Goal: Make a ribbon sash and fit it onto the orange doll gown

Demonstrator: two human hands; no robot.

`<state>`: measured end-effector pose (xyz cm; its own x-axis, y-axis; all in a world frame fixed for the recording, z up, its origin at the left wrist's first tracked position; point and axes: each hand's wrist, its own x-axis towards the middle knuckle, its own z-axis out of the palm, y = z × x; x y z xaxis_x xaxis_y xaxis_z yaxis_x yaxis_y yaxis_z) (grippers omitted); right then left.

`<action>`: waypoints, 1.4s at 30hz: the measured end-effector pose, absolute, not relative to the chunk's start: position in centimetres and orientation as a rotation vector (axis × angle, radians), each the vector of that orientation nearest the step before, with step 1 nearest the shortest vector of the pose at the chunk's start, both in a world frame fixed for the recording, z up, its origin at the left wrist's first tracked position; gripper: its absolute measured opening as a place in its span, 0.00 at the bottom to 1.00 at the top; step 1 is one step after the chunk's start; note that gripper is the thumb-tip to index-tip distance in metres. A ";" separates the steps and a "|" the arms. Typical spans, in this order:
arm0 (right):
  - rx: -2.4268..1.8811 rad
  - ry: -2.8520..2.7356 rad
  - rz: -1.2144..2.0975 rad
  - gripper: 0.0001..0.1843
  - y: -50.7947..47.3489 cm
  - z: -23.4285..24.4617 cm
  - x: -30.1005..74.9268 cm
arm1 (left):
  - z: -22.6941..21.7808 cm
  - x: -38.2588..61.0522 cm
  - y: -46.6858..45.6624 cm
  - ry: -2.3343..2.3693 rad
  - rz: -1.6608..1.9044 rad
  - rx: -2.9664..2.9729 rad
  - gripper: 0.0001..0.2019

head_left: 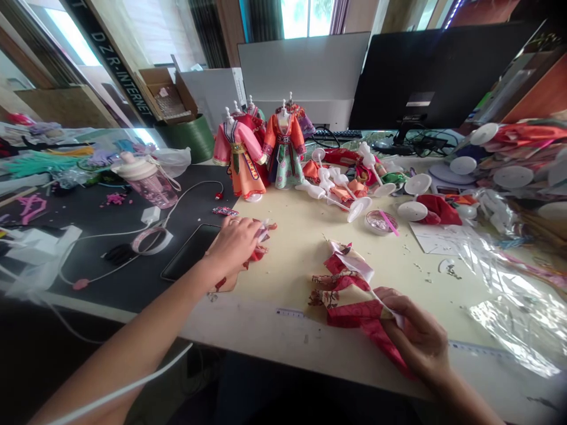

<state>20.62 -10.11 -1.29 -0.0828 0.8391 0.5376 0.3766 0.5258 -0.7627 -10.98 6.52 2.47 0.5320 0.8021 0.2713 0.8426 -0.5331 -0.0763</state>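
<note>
My right hand (416,336) pinches the white edge of a red and cream doll skirt (352,301) between thumb and fingers. The cloth lies gathered on the cream mat, with floral patterned bands, and part of it droops toward the table's front edge. My left hand (234,242) rests palm down, its bent fingers closed over a small bundle of red and white patterned fabric (259,254). Its fingertips are partly hidden. A dark phone (190,251) lies beside the left wrist, and a ruler (290,313) shows near the front edge.
Dressed doll stands (241,153) stand at the back, beside a pile of white stands (361,206) and cloth. Behind them are monitors (438,77). A round dish (381,222) and clear plastic wrap (518,313) lie right. A bottle (148,180) and cables are left.
</note>
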 end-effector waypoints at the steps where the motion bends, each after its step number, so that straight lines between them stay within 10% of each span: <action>1: -1.027 -1.692 0.525 0.09 -10.1 -1.3 20.6 | 3.0 -11.0 6.6 -1.439 -0.346 -2.536 0.12; 16: -0.934 -1.873 0.421 0.15 -10.0 -0.8 20.0 | 0.4 4.7 7.0 -1.549 -0.911 -3.318 0.04; 32: -0.820 -1.847 0.494 0.15 -10.3 -1.4 20.1 | 2.3 -3.8 9.0 -2.673 -2.625 -2.604 0.09; 42: -0.879 -1.892 0.447 0.15 -10.2 -1.3 20.1 | 3.6 -8.2 7.3 -2.611 -2.288 -2.704 0.10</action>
